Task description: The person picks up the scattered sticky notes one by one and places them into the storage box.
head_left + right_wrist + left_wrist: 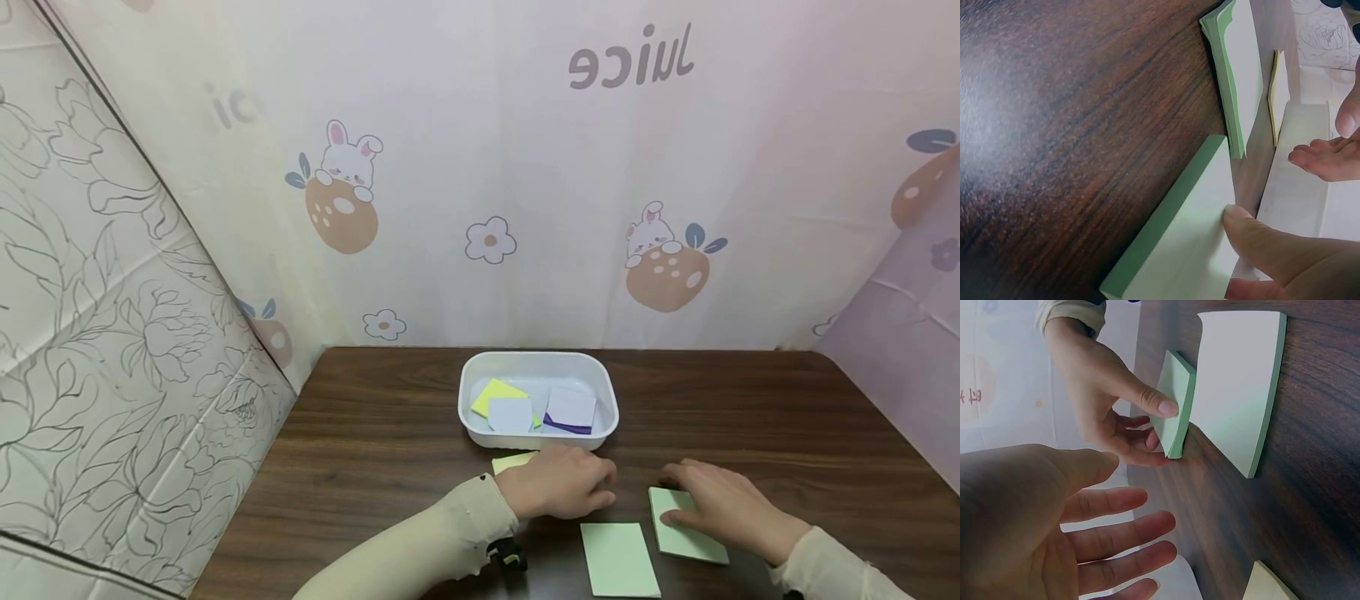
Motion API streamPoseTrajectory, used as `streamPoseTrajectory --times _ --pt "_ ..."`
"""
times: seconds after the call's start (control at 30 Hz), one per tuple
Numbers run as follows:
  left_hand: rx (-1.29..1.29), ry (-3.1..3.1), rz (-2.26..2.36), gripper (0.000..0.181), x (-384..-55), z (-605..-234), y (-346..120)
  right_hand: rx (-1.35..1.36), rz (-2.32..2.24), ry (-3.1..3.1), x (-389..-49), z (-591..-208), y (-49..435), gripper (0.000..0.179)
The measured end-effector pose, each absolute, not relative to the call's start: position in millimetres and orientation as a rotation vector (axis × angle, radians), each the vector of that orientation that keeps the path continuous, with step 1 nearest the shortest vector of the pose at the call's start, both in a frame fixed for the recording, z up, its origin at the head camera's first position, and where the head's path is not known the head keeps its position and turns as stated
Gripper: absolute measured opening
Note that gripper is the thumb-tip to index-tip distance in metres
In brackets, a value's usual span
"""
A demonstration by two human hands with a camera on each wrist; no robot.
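Observation:
My right hand (720,504) grips a pale green sticky-note pad (684,543), with the thumb on its top face and the fingers at its far edge. In the left wrist view this pad (1172,390) is tilted. Just left of it, a second green sticky-note pad (619,560) lies on the table. My left hand (555,483) holds nothing, its fingers spread and relaxed in the left wrist view. It hovers in front of the white plastic tray (536,442), partly covering a pale yellow sticky-note pad (513,461) in the head view.
Inside the tray lie a bright yellow pad (495,392), a pale bluish pad (511,414) and a pad with a purple edge (572,408). The dark wooden table (360,467) meets a printed curtain (450,183) at the back and a flower-patterned sheet (150,333) on the left.

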State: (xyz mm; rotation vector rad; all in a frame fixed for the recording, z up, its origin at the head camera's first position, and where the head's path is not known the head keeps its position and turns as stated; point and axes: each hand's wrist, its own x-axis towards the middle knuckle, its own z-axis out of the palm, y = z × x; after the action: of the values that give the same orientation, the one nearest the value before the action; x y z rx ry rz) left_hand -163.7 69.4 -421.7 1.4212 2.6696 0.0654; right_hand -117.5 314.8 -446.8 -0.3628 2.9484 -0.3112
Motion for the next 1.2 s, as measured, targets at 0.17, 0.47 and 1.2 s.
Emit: streamPoseTrajectory --times 0.17,0.47,1.2 --pt "1.427 2.666 0.059 0.016 -164 -421 69 -0.341 -0.328 2.922 -119 -446 315 0.058" --pt "1.420 2.647 0.085 0.016 -166 -421 67 -0.327 -0.394 2.914 -118 -446 317 0.056" --pt "1.386 2.652 0.077 0.017 -164 -414 70 -0.484 -0.436 2.976 -126 -430 320 0.015"
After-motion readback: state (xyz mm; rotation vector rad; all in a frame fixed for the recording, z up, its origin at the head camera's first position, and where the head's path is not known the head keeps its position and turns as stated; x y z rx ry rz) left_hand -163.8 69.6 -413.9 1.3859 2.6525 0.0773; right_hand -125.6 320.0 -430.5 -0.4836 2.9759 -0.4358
